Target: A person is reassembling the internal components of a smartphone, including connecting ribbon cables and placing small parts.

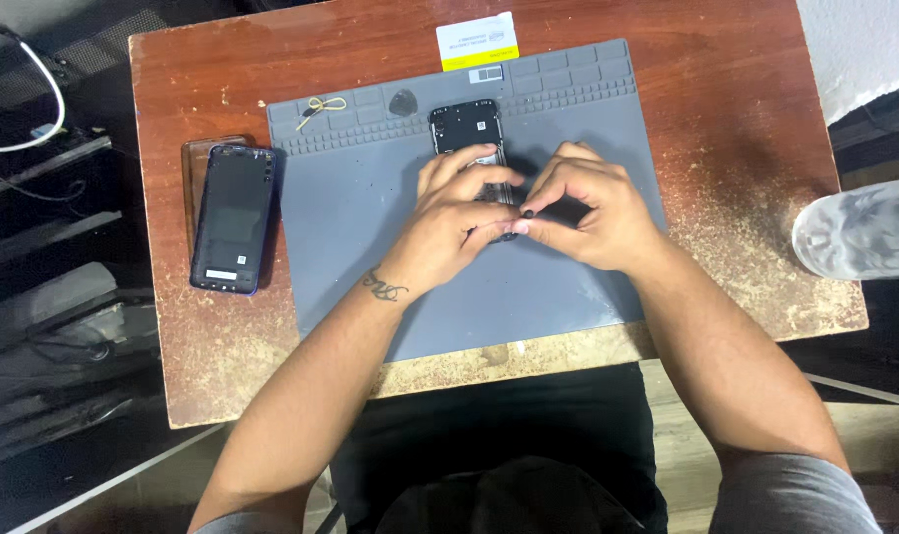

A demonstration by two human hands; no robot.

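Both your hands meet over the opened black smartphone (466, 127) lying face-down near the top middle of the grey rubber repair mat (370, 227): your left hand (447, 220) rests curled on its lower half, fingers pressing the body, while your right hand (586, 210) pinches thumb and forefinger narrowly around a tiny dark part at the phone's lower edge, too small to identify. Left of the mat lies a dark blue phone back cover (233, 218) on the worn brown wooden table (726, 109), with a black triangular pick (402, 101) and a yellow-and-white card (477, 41) near the mat's top.
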